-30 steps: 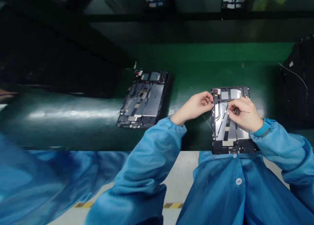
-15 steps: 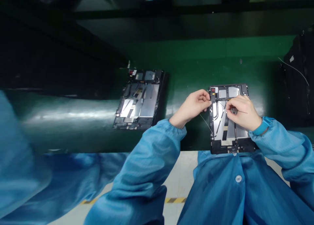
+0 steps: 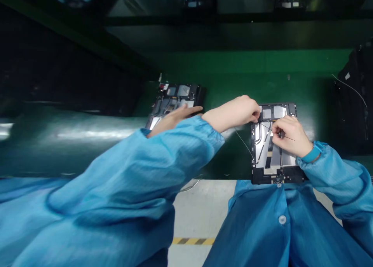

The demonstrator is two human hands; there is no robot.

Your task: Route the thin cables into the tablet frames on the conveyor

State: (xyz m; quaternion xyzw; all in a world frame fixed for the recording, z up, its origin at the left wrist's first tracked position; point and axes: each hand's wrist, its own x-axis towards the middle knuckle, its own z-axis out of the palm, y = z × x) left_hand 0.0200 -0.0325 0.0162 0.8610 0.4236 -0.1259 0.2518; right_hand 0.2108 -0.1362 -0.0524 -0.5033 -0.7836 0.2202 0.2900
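Observation:
A dark tablet chassis with open internals (image 3: 264, 150) lies on the green belt in front of me, its metal plates and black cable runs exposed. My left hand (image 3: 240, 113) pinches at its upper left corner, with a thin pale cable (image 3: 243, 144) hanging from the fingers. My right hand (image 3: 290, 136) is over the chassis middle, its fingers pinched on a thin black cable (image 3: 288, 138). A teal wristband (image 3: 313, 152) circles that wrist. The pinched cable ends are hidden by my fingers.
A second open tablet chassis (image 3: 177, 96) lies on the belt to the left, partly covered by a co-worker's hand (image 3: 175, 118) in a blue sleeve. Dark cloth with a white wire (image 3: 351, 90) lies at right. Below the green conveyor belt (image 3: 247, 63) is a pale floor.
A co-worker's blue-sleeved arm has come in from the left, its hand now over the second chassis. My left hand has shifted slightly up and right along the chassis corner.

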